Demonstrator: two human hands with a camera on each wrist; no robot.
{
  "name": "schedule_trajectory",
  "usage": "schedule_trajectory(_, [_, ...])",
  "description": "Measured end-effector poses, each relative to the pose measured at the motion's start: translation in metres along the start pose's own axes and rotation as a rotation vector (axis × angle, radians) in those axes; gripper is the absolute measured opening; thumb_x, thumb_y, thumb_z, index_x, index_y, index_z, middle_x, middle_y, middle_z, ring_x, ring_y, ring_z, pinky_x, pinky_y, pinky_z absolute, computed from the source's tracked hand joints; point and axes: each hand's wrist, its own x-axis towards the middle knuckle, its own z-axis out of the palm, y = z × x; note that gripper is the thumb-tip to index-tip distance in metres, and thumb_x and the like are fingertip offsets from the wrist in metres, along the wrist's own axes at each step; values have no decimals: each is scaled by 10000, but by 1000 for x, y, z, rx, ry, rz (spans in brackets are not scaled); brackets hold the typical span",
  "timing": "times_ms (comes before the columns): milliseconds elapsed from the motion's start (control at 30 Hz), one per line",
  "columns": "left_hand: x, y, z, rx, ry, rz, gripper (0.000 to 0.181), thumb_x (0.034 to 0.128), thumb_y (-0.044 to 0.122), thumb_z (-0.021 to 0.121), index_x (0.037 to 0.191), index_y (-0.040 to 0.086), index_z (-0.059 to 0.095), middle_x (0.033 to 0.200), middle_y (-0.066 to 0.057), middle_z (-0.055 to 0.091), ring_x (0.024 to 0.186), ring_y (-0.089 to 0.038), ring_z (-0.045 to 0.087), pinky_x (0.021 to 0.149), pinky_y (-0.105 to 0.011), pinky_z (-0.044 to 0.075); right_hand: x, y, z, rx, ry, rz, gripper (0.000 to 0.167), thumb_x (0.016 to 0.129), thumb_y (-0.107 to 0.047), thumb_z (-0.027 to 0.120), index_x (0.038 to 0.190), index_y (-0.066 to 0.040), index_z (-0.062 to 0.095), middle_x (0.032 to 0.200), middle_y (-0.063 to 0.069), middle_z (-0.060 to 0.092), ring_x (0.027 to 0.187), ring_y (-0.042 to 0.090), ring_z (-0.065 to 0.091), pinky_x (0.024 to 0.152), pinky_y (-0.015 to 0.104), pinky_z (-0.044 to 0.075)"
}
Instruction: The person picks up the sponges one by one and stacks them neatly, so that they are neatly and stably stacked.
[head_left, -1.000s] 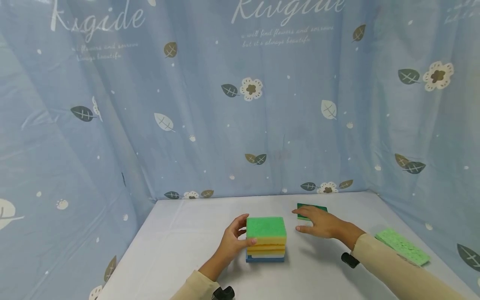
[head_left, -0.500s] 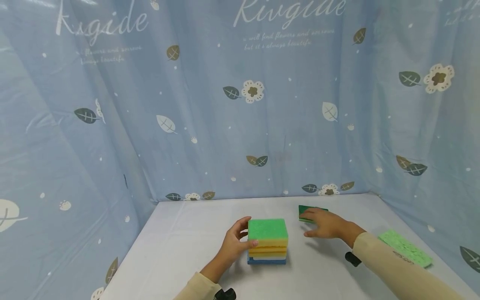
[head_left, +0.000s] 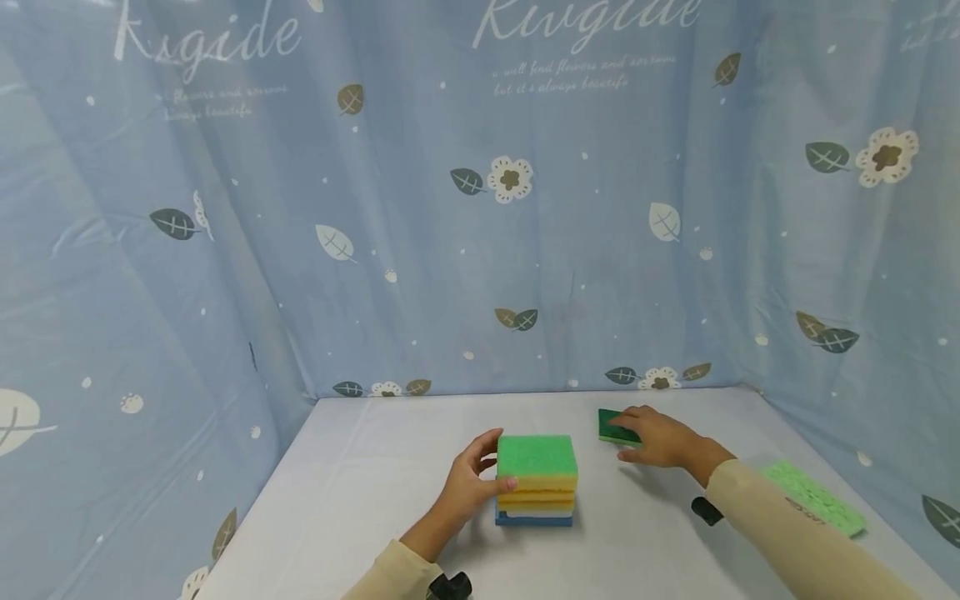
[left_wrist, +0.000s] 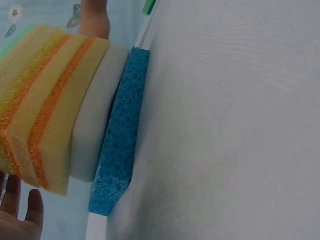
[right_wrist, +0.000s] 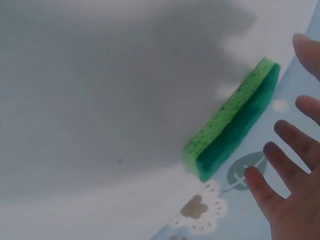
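The right hand (head_left: 662,438), fingers spread, is by the green sponge (head_left: 612,426) on the table (head_left: 390,475). Getting it looks like the step; next, pinch it. The left hand (head_left: 467,490) is loose beside the stack (head_left: 536,457)

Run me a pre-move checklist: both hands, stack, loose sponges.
1. Stack standing, not toppled: ok, blue sponge at the bottom.
2. Top of stack free of other things: ok.
3. Left hand bracing the stack firmly: cannot tell; it is at the stack's left side, but pressure doesn't show.
4. Dark green sponge lying on the table: ok.
5. Right hand gripping that sponge: not ok; the right wrist view shows it spread, with a gap.
6. Pale green sponge clear of the right sleeve: cannot tell; they overlap in the head view.
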Motion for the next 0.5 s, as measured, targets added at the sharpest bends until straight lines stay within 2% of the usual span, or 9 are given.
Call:
schedule_trajectory(167, [-4, 25, 0, -13, -7, 3, 748, 788, 100, 817, 1421, -6, 433, 1336, -157, 524, 1229, -320, 468, 1048, -588, 315, 1, 12, 8, -29, 13, 32, 635, 832, -491, 727, 1330, -122, 592, 1349, 172, 508, 1241, 404, 459, 976, 595, 394])
schedule_trajectory(367, [-3, 23, 1, -19, -11, -26, 759, 775, 94, 827, 1424, 19, 439, 1321, -132, 537, 1231, -300, 469, 1047, -559, 333, 3, 22, 12, -47, 27, 58, 657, 833, -498, 721, 1345, -113, 576, 1344, 196, 497, 1227, 422, 461, 964, 605, 395])
schedule_trajectory(500, [-3, 21, 1, -12, -19, -17, 764, 778, 91, 824, 1429, 20, 431, 1313, -132, 539, 1225, -304, 471, 1037, -558, 343, 5, 26, 10, -41, 41, 73, 682, 830, -503, 721, 1353, -93, 568, 1339, 202, 499, 1219, 425, 465, 962, 605, 398])
